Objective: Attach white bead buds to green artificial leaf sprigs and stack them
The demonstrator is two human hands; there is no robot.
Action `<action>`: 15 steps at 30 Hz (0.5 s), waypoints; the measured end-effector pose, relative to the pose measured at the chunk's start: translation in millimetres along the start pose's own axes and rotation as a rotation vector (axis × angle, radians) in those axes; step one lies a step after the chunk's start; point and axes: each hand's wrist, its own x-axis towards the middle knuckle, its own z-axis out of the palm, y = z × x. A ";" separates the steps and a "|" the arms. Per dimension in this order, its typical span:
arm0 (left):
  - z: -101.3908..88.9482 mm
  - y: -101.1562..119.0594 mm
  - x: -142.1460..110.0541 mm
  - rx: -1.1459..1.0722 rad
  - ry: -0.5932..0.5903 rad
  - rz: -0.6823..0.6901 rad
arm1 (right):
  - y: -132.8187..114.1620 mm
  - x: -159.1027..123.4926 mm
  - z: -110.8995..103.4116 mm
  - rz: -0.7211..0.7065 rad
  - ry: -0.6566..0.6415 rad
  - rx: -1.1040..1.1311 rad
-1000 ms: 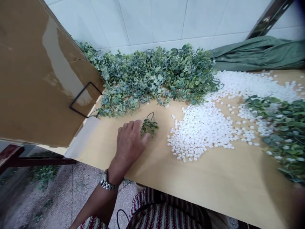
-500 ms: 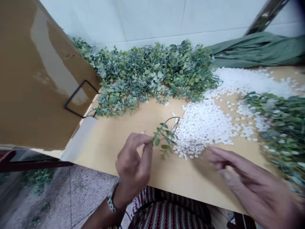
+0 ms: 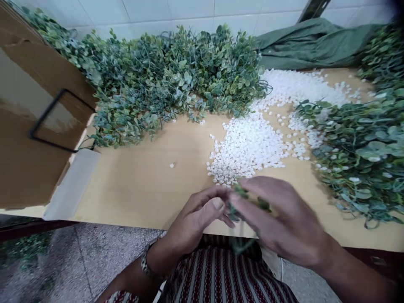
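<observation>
Head view, landmark: a heap of small, round white discs [image 3: 249,145] lay on the pale tan surface [image 3: 135,181].
Leafy sprig: the small green sprig with a thin dark stem [image 3: 233,211] was between the two hands, on the near side of the heap, blurred and partly covered.
Right hand: the bare right hand [image 3: 280,219] was just nearer the person than the heap, its fingers clamped on the sprig, with leaves showing between them.
Left hand: the bare left hand [image 3: 195,214], a metal-banded wristwatch [image 3: 145,263] at its wrist, was nearer the person and left of the heap; its fingers were bent, the tips close to the sprig, but whether they gripped it I could not tell.
Loose disc: a single white disc [image 3: 172,165] lay left of the heap, apart from it.
Greenery bank: a long mass of green leafy sprigs [image 3: 170,75] lay behind and left of the heap.
Greenery bundle: a thick green leafy bundle [image 3: 372,151] lay right of the heap.
Cloth: crumpled dark green fabric [image 3: 315,44] lay behind the heap.
Cardboard: a brown cardboard panel [image 3: 19,168] stood well left of the heap.
</observation>
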 end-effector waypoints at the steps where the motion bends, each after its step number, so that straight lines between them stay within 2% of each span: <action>1: 2.2 -0.5 2.3 -0.116 -0.007 -0.064 | -2.8 1.9 5.0 -0.080 -0.055 -0.016; 3: 5.3 -2.4 4.3 -0.262 0.041 -0.128 | -10.6 8.0 13.4 -0.178 -0.143 -0.038; 6: 1.1 -3.9 -0.4 -0.356 0.180 -0.152 | -20.1 23.0 13.9 -0.173 -0.276 0.022; 8: -8.8 -1.7 -7.2 -0.387 0.291 -0.122 | -18.3 37.8 9.7 -0.214 -0.355 0.101; 10: -22.2 3.1 -14.6 -0.371 0.398 -0.057 | -8.4 56.6 10.9 -0.218 -0.363 0.160; 13: -41.7 11.0 -22.5 -0.262 0.567 0.079 | 12.7 89.4 33.6 -0.129 -0.330 0.135; 15: -50.5 14.2 -25.2 -0.202 0.633 0.137 | 22.3 110.3 59.2 -0.078 -0.400 0.072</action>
